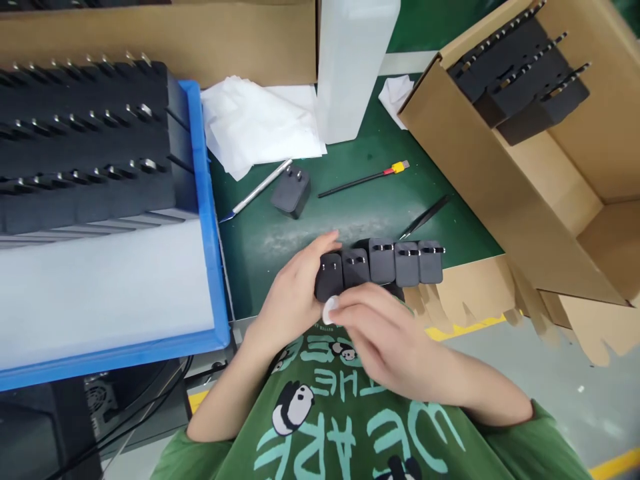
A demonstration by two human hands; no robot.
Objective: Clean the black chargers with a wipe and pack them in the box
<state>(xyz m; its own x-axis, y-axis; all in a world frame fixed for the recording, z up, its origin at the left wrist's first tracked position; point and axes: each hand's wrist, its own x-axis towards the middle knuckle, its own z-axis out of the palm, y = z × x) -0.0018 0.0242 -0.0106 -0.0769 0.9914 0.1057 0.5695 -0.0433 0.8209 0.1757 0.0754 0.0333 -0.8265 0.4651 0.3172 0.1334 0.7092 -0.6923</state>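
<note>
**Hands at a row of black plug adapters on the green table**

A row of five black plug adapters lies side by side at the near edge of the green table, prongs facing up. This row is the landmark for all that follows.

The left hand cups the left end of the row; its fingers are wrapped around the endmost adapter and clamped on it, thumb up beside the second unit. The right hand sits just in front of the row, nearer the person, blurred by motion. Its fingers are pinched together on a small white round piece, held just below the endmost adapter; whether the piece touches the adapter cannot be told.

Behind the row, a single black adapter lies alone on the table. Beside that adapter, to the left, rests a craft knife with a silver handle. Behind the row and to its right lie a thin black rod with a yellow and red tip and a pair of black tweezers, whose near end comes close to the row.

Far left of the row stands a blue tray stacked with black adapters. To the right, an open cardboard box holds more adapter rows. White paper sheets and a white plastic container lie well behind the row.
</note>
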